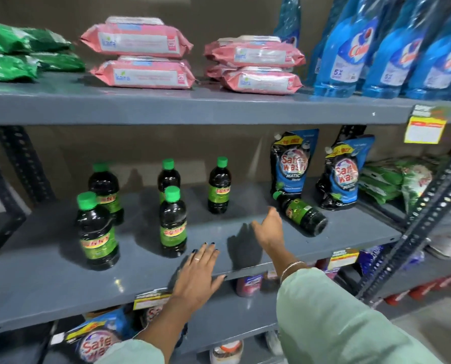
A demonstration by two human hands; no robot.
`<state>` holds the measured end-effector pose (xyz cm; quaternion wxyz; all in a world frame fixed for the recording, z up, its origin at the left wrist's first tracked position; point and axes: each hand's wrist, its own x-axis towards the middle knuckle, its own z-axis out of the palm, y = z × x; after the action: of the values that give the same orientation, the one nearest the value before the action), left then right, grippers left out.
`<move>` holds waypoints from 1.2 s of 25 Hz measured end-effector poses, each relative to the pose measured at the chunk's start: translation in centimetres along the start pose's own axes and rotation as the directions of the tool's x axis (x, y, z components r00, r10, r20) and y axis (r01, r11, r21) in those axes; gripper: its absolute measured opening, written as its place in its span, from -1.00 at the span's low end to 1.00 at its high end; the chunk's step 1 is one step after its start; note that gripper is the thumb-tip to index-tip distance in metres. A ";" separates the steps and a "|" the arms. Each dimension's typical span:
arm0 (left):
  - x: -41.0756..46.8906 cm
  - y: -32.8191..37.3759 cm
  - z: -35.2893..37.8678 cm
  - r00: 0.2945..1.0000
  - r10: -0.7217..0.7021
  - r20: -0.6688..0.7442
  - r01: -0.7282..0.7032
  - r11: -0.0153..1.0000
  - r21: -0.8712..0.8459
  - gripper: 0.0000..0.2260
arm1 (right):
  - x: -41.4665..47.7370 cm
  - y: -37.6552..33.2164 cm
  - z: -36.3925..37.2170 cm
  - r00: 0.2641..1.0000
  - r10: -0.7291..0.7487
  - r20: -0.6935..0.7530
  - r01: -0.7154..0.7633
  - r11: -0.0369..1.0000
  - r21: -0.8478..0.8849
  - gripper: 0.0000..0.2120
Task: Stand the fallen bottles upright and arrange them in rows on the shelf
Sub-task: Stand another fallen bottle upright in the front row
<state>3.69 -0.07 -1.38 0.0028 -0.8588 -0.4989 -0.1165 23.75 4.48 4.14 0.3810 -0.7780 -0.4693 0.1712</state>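
Several dark bottles with green caps and green labels stand upright on the grey middle shelf [61,282]: front left [96,232], back left [105,190], centre front [173,223], centre back [168,177] and a single one further right [219,186]. One more bottle [301,212] lies on its side, cap pointing back-left, in front of the blue pouches. My right hand [270,229] is open, reaching over the shelf, fingertips just left of the fallen bottle and apart from it. My left hand [198,277] rests flat and open on the shelf's front edge.
Two blue Safe Wash pouches [292,164] stand right behind the fallen bottle. Green packets [392,179] lie at the far right. The upper shelf holds pink wipe packs [140,40] and blue bottles [350,53]. A slotted upright post [416,222] borders the right side.
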 end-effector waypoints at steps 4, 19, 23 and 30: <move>1.9 1.1 1.7 0.994 -0.096 0.054 0.095 0.995 0.030 -0.40 | 4.2 3.5 -4.3 0.990 0.053 -0.127 -0.073 0.984 -0.160 -0.52; 1.8 0.9 1.8 0.961 -0.242 0.136 0.241 0.970 0.017 -0.23 | 11.6 6.6 -4.7 0.978 0.184 -0.094 -0.201 0.747 -0.633 -0.51; 1.9 0.8 2.0 0.969 -0.221 0.110 0.222 0.975 0.002 -0.22 | 10.1 6.1 -4.5 0.970 0.207 -0.131 -0.245 0.808 -0.536 -0.46; 2.0 0.9 1.8 0.987 -0.156 0.047 0.157 0.987 -0.031 -0.16 | 5.3 3.1 -1.1 0.972 0.126 -0.199 -0.164 0.968 -0.187 -0.40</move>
<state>5.74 1.39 -2.59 -0.0323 -0.8192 -0.5628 -0.1057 28.94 7.67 3.02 0.3282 -0.8576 -0.3884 0.0770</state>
